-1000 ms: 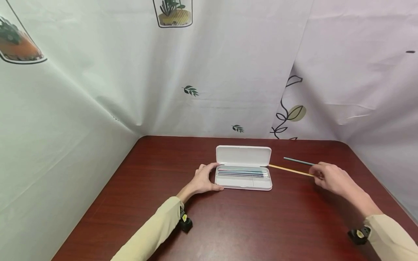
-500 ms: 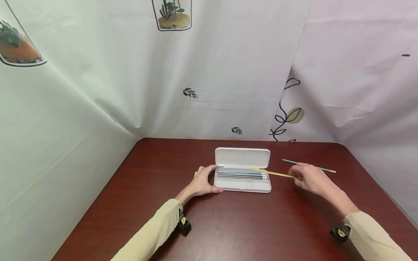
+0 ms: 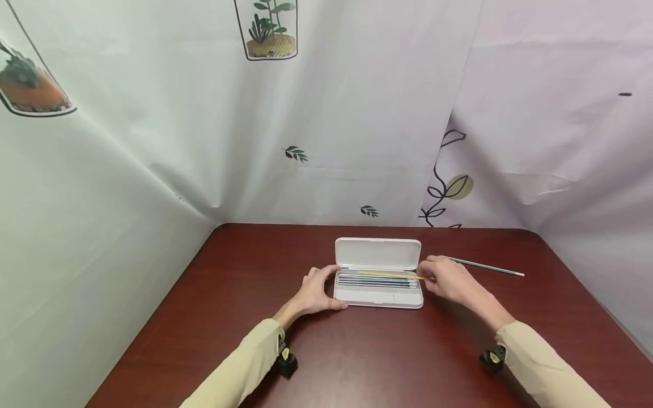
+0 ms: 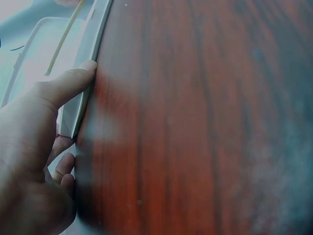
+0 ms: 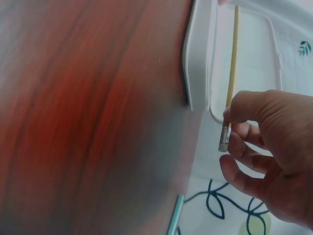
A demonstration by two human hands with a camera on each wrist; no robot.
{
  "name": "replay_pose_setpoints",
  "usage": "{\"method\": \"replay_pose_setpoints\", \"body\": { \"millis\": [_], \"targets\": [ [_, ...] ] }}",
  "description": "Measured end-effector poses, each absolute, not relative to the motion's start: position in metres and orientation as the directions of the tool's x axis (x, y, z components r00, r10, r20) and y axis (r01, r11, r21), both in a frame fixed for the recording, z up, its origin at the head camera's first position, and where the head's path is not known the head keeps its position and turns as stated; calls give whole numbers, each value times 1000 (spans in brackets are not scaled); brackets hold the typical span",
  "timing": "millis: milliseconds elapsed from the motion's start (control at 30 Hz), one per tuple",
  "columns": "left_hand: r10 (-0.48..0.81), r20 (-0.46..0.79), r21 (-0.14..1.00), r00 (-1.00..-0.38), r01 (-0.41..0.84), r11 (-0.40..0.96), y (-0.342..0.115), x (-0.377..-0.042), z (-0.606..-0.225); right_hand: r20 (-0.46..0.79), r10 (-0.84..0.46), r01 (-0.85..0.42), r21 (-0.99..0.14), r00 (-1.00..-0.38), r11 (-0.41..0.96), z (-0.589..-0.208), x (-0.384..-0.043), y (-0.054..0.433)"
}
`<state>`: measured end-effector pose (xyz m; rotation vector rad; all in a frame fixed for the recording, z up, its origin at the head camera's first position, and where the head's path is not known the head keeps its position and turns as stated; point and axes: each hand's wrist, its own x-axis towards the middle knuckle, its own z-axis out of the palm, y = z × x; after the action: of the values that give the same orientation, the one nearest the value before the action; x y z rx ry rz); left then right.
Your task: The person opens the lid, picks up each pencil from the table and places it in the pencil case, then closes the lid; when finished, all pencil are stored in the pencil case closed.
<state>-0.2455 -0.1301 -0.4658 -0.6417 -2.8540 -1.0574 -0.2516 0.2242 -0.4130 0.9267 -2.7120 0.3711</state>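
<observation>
A white pencil case (image 3: 363, 296) lies on the table with its lid (image 3: 377, 253) raised. Several pencils (image 3: 376, 281) lie side by side in its long rear compartment. My left hand (image 3: 315, 293) grips the case's left end, thumb at the front edge and fingers toward the back. At the right end, my right hand (image 3: 448, 277) pinches a yellow pencil (image 3: 382, 274) near its metal eraser end (image 5: 225, 137). That pencil stretches leftward over the case's rear compartment. A green pencil (image 3: 487, 266) with a pale end lies on the table behind my right hand.
The dark red wooden table (image 3: 377, 357) has rounded far corners. Whitish cloth (image 3: 326, 113) printed with plants hangs behind it and along both sides. Each wrist carries a small black device (image 3: 287, 362).
My right hand has moved left with the yellow pencil, from the table's right side to over the case. The green pencil is now uncovered to its pale end. My left hand keeps its hold.
</observation>
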Motion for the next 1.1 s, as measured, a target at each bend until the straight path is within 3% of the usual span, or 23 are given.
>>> {"method": "replay_pose_setpoints", "body": {
  "millis": [1100],
  "targets": [
    [377, 177, 623, -909, 399, 673, -130, -244, -466, 359, -560, -626, -94, -746, 774, -432, -259, 179]
  ]
}}
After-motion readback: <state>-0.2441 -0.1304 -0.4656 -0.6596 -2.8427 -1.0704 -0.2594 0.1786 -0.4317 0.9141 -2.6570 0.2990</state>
